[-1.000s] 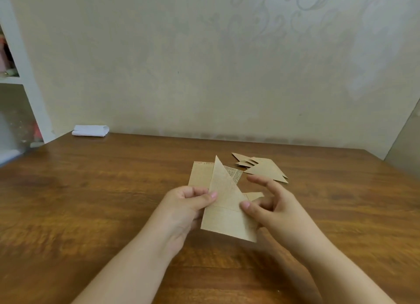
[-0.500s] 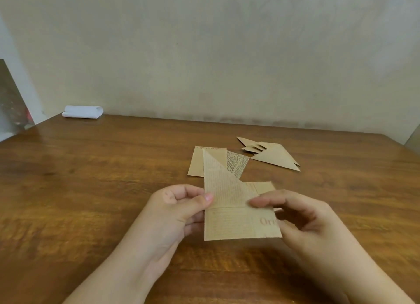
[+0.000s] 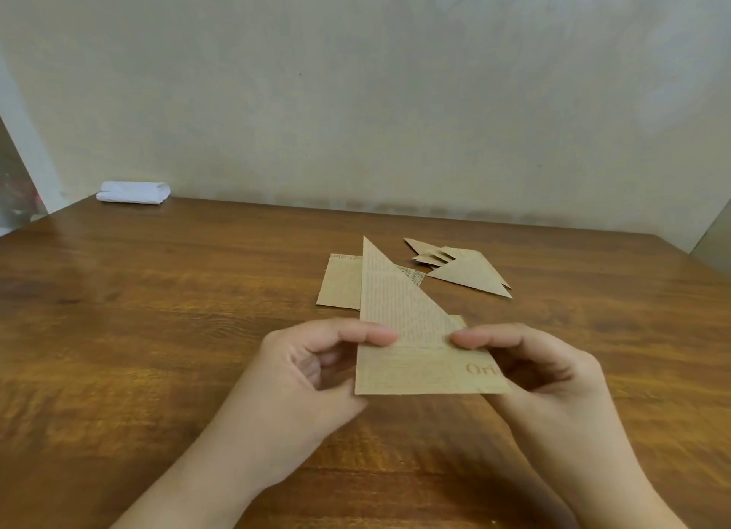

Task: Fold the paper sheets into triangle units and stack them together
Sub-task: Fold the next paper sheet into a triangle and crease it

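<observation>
A tan printed paper sheet (image 3: 411, 354), partly folded into a tall triangle over a rectangular strip, is held just above the wooden table (image 3: 158, 331). My left hand (image 3: 312, 374) pinches its left edge and my right hand (image 3: 542, 378) pinches its right side, both thumbs on the fold line. Behind it, flat sheets (image 3: 340, 281) lie on the table. To the back right sits a pile of folded triangle units (image 3: 466, 271), fanned over one another.
A folded white cloth (image 3: 133, 192) lies at the table's far left corner against the pale wall. The table's left edge runs diagonally at the far left, with a dark shelf area beyond it.
The held paper has turned from tilted to square with its bottom edge level. My right hand shifted from the paper's lower edge to its right side.
</observation>
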### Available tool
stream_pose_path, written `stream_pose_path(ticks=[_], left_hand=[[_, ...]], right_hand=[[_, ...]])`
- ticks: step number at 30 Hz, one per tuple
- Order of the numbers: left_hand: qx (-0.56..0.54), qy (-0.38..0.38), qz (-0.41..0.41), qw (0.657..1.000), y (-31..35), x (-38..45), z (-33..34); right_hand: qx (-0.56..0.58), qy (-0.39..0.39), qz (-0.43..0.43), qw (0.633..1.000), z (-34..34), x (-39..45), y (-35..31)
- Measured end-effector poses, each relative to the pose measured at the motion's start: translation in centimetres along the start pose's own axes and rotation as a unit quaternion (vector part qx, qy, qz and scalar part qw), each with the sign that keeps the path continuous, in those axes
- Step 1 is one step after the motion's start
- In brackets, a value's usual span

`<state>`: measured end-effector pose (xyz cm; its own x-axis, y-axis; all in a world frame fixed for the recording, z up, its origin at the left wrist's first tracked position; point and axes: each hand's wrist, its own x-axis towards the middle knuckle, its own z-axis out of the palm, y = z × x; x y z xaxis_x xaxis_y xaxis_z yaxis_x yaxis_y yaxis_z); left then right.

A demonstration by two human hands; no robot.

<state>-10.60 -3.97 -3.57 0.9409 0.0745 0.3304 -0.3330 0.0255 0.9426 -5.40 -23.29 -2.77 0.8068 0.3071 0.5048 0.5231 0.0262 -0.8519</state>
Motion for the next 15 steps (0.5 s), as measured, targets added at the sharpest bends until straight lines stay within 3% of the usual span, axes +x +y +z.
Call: stream_pose_path(ticks=[8,15], left_hand=[[-0.011,0.097,0.055,0.994,-0.3,0.0,1.3],[-0.074,0.152,0.024,0.985,-0.5,0.2,2.4]], right_hand=[[-0.015,0.050,-0.005,0.999,1.2,-0.4,-0.1],[0.140,0.085,0.098,0.982,2.2,-0.2,0.4]])
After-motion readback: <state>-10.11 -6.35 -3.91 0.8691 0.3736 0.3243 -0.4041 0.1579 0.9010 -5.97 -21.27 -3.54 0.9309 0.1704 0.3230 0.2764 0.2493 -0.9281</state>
